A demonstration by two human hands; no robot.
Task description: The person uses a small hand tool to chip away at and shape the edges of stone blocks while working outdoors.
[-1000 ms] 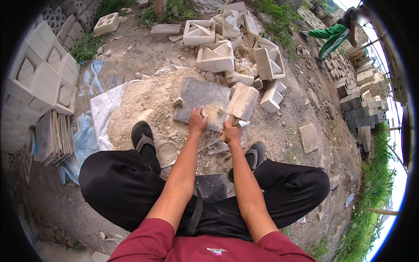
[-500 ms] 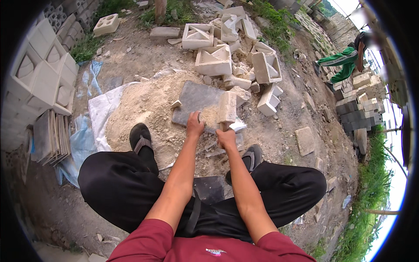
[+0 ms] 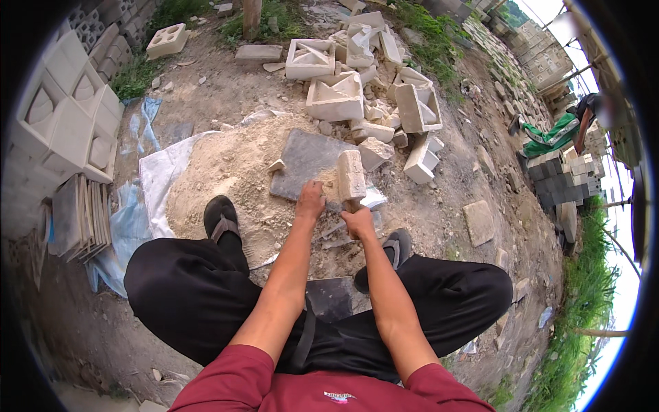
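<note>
I squat over a dark grey flat slab (image 3: 302, 158) that lies on a heap of sand. My right hand (image 3: 358, 223) is closed around the lower end of a pale block-shaped tool (image 3: 351, 175), like a mallet, which stands upright over the slab's near right edge. My left hand (image 3: 310, 202) rests with curled fingers on the slab's near edge, just left of the tool; whether it holds a fragment I cannot tell. Small pale chips (image 3: 276, 165) lie on the slab.
Broken hollow concrete blocks (image 3: 336, 96) are piled behind the slab. The sand (image 3: 220, 165) sits on a white sheet (image 3: 156, 182). Moulded blocks (image 3: 65, 120) and stacked tiles (image 3: 75, 216) stand at left. Another person in green (image 3: 556, 134) bends at far right. My sandalled feet (image 3: 221, 216) flank the slab.
The pale block tool, tilted to the right a second ago, now stands upright nearer the slab's middle. Both hands have shifted slightly toward me.
</note>
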